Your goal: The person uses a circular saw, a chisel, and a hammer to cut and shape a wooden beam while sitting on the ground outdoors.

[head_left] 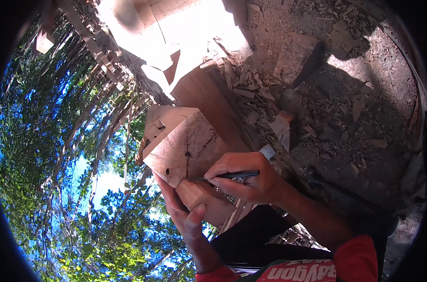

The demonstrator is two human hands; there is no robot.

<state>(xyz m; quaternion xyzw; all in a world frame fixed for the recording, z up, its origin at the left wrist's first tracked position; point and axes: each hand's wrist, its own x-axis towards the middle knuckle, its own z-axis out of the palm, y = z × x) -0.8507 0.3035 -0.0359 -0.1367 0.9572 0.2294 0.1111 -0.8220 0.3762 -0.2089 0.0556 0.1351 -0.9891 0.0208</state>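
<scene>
Right hand (258, 181) pinching a slim dark pencil-like tool (245, 174), tip at the cracked wooden slab (194, 145), just beside a small wood block (189, 191). Left hand (186, 218) gripping block against slab, thumb on block. Slab sits ahead of lap, near brown plank (201, 94). Wood chips (253, 84) litter ground (340, 113).
</scene>
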